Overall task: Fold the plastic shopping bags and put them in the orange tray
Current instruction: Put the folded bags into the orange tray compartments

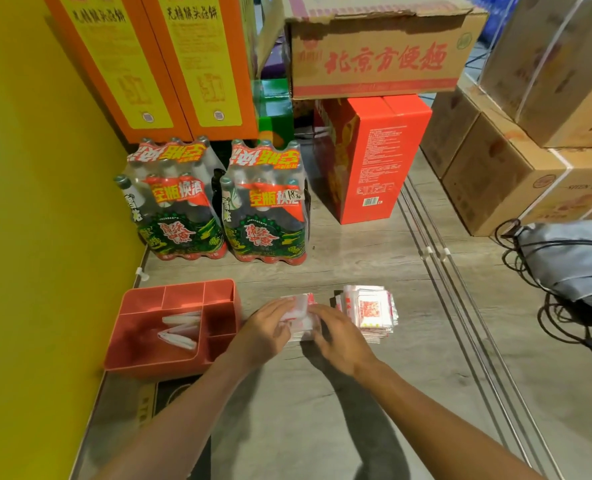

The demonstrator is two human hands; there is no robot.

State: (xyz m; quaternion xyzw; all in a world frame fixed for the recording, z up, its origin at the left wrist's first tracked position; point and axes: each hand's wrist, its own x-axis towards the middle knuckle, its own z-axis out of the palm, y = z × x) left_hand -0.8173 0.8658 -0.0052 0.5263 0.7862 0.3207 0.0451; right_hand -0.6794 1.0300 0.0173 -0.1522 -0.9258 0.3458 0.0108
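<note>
A white plastic bag with red print [301,315] lies partly folded on the floor between my two hands. My left hand [266,332] grips its left side and my right hand [339,336] holds its right side, fingers curled over the plastic. Just right of them sits a stack of flat red-and-white bags [370,311]. At the left stands the orange tray [142,362], divided into compartments. Three folded white bags [180,329] lie in its large compartment.
Two shrink-wrapped packs of bottles [263,206] stand behind the tray by the yellow wall [38,202]. A red carton [370,157] and cardboard boxes [488,174] line the back and right. A grey bag with black cords [571,258] lies at the right.
</note>
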